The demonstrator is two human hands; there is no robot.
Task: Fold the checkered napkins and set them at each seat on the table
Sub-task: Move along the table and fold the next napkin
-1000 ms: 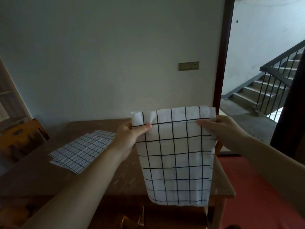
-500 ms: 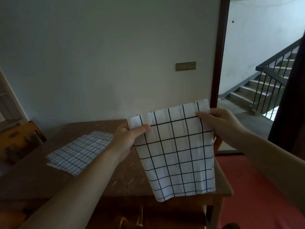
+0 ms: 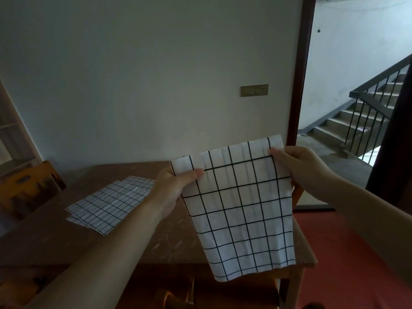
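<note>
A white napkin with a black grid [image 3: 240,210] hangs in the air above the right end of the brown wooden table [image 3: 66,237]. My left hand [image 3: 171,188] pinches its upper left corner, thumb on the front. My right hand [image 3: 301,168] pinches the upper right corner, held a little higher, so the cloth hangs tilted. Its lower edge dangles past the table's near edge. Other checkered napkins [image 3: 111,204] lie flat in a loose stack on the table to the left.
A wooden chair [image 3: 26,190] stands at the table's left end, and another chair back [image 3: 176,295] shows below the near edge. An open doorway [image 3: 347,121] at right leads to a staircase with a railing. Red floor [image 3: 347,270] lies right of the table.
My right hand has risen and my left has dropped slightly, so the napkin's top edge now slants up to the right. The cloth has swung a little to the right.
</note>
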